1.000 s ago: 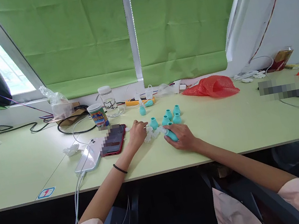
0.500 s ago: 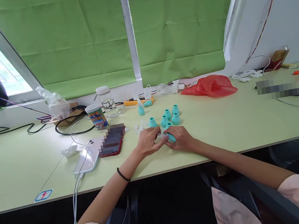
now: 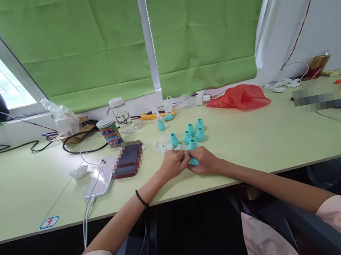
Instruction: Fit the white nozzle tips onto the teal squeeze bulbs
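Observation:
My right hand [image 3: 207, 160] is wrapped round a teal bulb [image 3: 193, 161] that lies tilted near the table's front. Against it, my left hand [image 3: 173, 164] is closed, its fingertips meeting the right hand at the bulb's end; what they pinch is too small to make out. Just behind the hands stands another teal bulb [image 3: 192, 144], with several more upright beyond it, one of them [image 3: 174, 139] to the left. Small clear pieces [image 3: 161, 144] are scattered behind my left hand. Farther back is a teal bulb with a clear tip [image 3: 160, 124].
Left of the hands lie a dark red phone [image 3: 128, 160] and a white phone [image 3: 100, 179] with cables. Behind them stand a printed can [image 3: 109, 132] and a clear bottle [image 3: 122, 116]. A red bag [image 3: 240, 98] is at the back right.
My left hand has drawn slightly back and closed up against my right. The clear piece seen between the hands is now hidden. The held bulb has shifted slightly toward me.

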